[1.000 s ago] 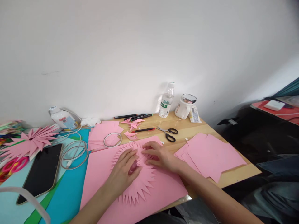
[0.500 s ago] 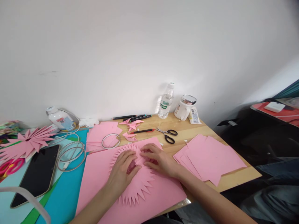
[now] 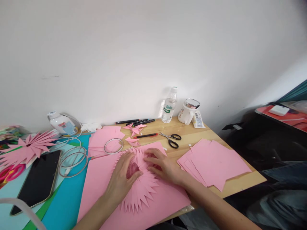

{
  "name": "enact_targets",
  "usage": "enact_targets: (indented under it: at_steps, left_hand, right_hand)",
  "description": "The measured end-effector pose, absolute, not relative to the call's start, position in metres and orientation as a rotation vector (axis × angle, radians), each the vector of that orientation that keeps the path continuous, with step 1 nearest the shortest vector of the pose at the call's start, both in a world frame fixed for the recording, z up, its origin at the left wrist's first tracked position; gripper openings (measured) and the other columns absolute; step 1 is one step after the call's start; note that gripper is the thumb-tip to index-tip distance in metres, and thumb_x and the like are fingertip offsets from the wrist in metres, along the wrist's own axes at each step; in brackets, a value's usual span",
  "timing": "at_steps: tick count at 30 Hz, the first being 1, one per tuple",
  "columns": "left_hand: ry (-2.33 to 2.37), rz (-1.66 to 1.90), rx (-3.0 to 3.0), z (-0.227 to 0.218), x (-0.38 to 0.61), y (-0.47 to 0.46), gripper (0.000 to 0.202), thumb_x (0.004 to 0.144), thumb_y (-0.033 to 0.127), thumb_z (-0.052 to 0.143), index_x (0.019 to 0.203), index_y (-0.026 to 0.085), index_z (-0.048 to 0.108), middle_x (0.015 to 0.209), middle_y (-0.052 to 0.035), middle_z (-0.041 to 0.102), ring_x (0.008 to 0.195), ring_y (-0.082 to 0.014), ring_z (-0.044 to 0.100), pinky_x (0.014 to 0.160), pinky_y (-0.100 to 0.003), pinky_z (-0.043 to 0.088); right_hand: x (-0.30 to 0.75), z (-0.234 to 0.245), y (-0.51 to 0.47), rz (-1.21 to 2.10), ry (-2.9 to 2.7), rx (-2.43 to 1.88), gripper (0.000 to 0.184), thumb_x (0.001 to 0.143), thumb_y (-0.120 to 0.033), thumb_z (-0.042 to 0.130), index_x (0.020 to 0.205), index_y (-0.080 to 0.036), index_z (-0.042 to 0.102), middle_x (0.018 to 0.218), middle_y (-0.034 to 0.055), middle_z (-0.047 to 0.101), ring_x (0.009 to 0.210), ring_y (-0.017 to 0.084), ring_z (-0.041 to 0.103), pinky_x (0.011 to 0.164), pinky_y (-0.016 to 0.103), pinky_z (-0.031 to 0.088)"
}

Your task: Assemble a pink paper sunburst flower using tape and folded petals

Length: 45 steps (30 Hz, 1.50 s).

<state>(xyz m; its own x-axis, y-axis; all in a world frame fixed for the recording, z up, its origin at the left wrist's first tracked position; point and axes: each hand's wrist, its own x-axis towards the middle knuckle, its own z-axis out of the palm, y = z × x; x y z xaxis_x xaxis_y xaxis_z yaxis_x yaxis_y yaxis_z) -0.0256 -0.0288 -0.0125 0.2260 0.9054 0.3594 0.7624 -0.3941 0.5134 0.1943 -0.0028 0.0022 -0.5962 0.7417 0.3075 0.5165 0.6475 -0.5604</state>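
A pink folded-paper rosette (image 3: pixel 140 195) with a ring of pointed tips lies on a large pink sheet (image 3: pixel 96 182). My left hand (image 3: pixel 122 175) rests on its left part, thumb and fingers apart around the dark pink centre. On the upper right of the rosette is my right hand (image 3: pixel 161 164), its fingers bent, slightly spread and touching the folds. The undersides of both hands' fingertips are hidden. Beyond the rosette lie small pink paper scraps (image 3: pixel 133 141) and a black-and-red pen (image 3: pixel 145 135).
Black-handled scissors (image 3: pixel 173 140) lie near a pink paper stack (image 3: pixel 216 163). A water bottle (image 3: pixel 169 105) and a white mug (image 3: pixel 188 111) stand by the wall. To the left are a phone (image 3: pixel 39 179), a coiled cable (image 3: pixel 73 161) and another pink paper rosette (image 3: pixel 28 145).
My left hand has shifted slightly left, widening the gap between the hands. More of the rosette's centre and upper folds now show. My right hand has barely moved.
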Motion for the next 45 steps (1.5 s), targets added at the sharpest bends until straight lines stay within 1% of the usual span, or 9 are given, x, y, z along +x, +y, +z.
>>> enact_targets:
  at_steps: [3, 7, 8, 10, 15, 22, 33, 40, 45]
  left_hand:
    - [1.551, 0.885, 2.368, -0.014, -0.032, -0.028, 0.052, 0.084, 0.046, 0.055, 0.130, 0.026, 0.041, 0.133, -0.0101, 0.053, 0.127, -0.0290, 0.044, 0.102, -0.051, 0.039]
    - [1.480, 0.860, 2.489, -0.018, -0.039, -0.026, 0.051, 0.085, 0.045, 0.053, 0.130, 0.024, 0.043, 0.133, -0.0107, 0.054, 0.128, -0.0297, 0.043, 0.105, -0.054, 0.034]
    - [1.476, 0.863, 2.494, -0.020, -0.039, -0.026, 0.050, 0.085, 0.045, 0.053, 0.129, 0.024, 0.045, 0.132, -0.0107, 0.055, 0.126, -0.0296, 0.045, 0.104, -0.054, 0.035]
    - [1.468, 0.883, 2.489, -0.021, -0.039, -0.026, 0.045, 0.085, 0.044, 0.052, 0.126, 0.024, 0.049, 0.130, -0.0103, 0.057, 0.123, -0.0288, 0.049, 0.103, -0.053, 0.038]
    - [1.414, 0.917, 2.439, -0.011, -0.038, -0.024, 0.040, 0.083, 0.045, 0.056, 0.117, 0.025, 0.056, 0.119, -0.0088, 0.063, 0.114, -0.0275, 0.056, 0.098, -0.050, 0.044]
    - [1.324, 0.741, 2.421, -0.003, -0.044, -0.014, 0.060, 0.080, 0.048, 0.059, 0.132, 0.023, 0.044, 0.137, -0.0140, 0.048, 0.129, -0.0316, 0.041, 0.101, -0.053, 0.039]
    - [1.331, 0.859, 2.255, -0.008, -0.044, -0.019, 0.045, 0.073, 0.044, 0.069, 0.113, 0.024, 0.061, 0.116, -0.0087, 0.065, 0.111, -0.0271, 0.058, 0.093, -0.046, 0.050]
    - [1.275, 0.975, 2.249, -0.011, -0.042, -0.018, 0.040, 0.071, 0.040, 0.072, 0.106, 0.022, 0.065, 0.106, -0.0082, 0.069, 0.101, -0.0258, 0.063, 0.087, -0.045, 0.054]
    - [1.258, 0.976, 2.295, -0.010, -0.041, -0.019, 0.037, 0.074, 0.041, 0.068, 0.105, 0.021, 0.063, 0.106, -0.0096, 0.068, 0.102, -0.0257, 0.062, 0.088, -0.046, 0.053]
  right_hand:
    - [0.192, 0.004, -0.015, 0.456, -2.395, -1.035, 0.039, 0.087, -0.024, 0.055, 0.125, -0.021, 0.053, 0.139, 0.0149, 0.041, 0.133, 0.027, 0.032, 0.099, 0.047, 0.043]
    - [0.180, -0.009, -0.036, 0.345, -2.437, -1.002, 0.083, 0.073, -0.047, 0.068, 0.142, -0.017, 0.031, 0.149, 0.0202, 0.024, 0.140, 0.035, 0.011, 0.104, 0.058, 0.033]
    - [0.176, -0.014, -0.039, 0.322, -2.435, -0.996, 0.087, 0.074, -0.047, 0.068, 0.143, -0.015, 0.026, 0.149, 0.0218, 0.023, 0.140, 0.035, 0.010, 0.104, 0.058, 0.032]
    - [0.170, -0.023, -0.044, 0.300, -2.435, -1.023, 0.082, 0.080, -0.042, 0.064, 0.145, -0.013, 0.022, 0.147, 0.0233, 0.024, 0.139, 0.035, 0.012, 0.105, 0.057, 0.031]
    - [0.164, -0.030, -0.044, 0.280, -2.448, -1.077, 0.070, 0.085, -0.036, 0.058, 0.142, -0.009, 0.027, 0.146, 0.0240, 0.028, 0.138, 0.035, 0.017, 0.105, 0.056, 0.033]
    - [0.165, -0.026, -0.043, 0.291, -2.453, -1.081, 0.071, 0.084, -0.036, 0.059, 0.142, -0.010, 0.028, 0.146, 0.0217, 0.028, 0.138, 0.033, 0.018, 0.106, 0.055, 0.032]
    - [0.164, -0.023, -0.042, 0.309, -2.503, -1.111, 0.068, 0.083, -0.032, 0.060, 0.140, -0.008, 0.033, 0.145, 0.0193, 0.033, 0.138, 0.031, 0.021, 0.108, 0.052, 0.031]
    - [0.164, -0.023, -0.041, 0.314, -2.507, -1.097, 0.064, 0.084, -0.032, 0.059, 0.138, -0.008, 0.035, 0.145, 0.0192, 0.034, 0.138, 0.031, 0.021, 0.109, 0.051, 0.031]
    - [0.163, -0.026, -0.041, 0.295, -2.501, -1.081, 0.063, 0.084, -0.030, 0.058, 0.139, -0.010, 0.034, 0.146, 0.0198, 0.031, 0.140, 0.030, 0.014, 0.108, 0.052, 0.030]
